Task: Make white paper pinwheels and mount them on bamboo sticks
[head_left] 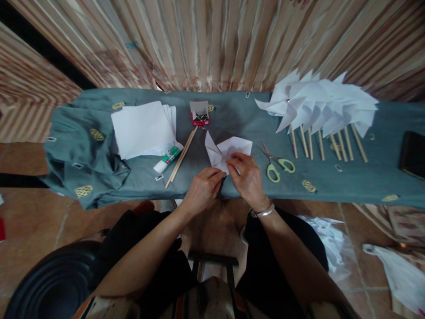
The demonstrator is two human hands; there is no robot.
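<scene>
A white paper pinwheel [235,145], partly folded, lies on the cloth-covered table in front of me, with one blade curled up at its left. My left hand [206,188] pinches its near edge. With fingers bent onto the paper near its middle, my right hand [246,177] grips a folded part; the fingertips hide exactly what lies under them. Just right of that hand lie scissors [274,163] with green handles, blades apart. Two or so wooden sticks [182,156] rest to the left, below a small red box [199,113] of metal pins.
A stack of white paper [144,128] and a green-and-white glue tube [168,158] are at the left. Finished-looking pinwheels on sticks [322,106] overlap in a row at the right. A dark phone-like object [412,154] sits at the right edge. Paper scraps in a plastic bag [330,243] lie on the floor.
</scene>
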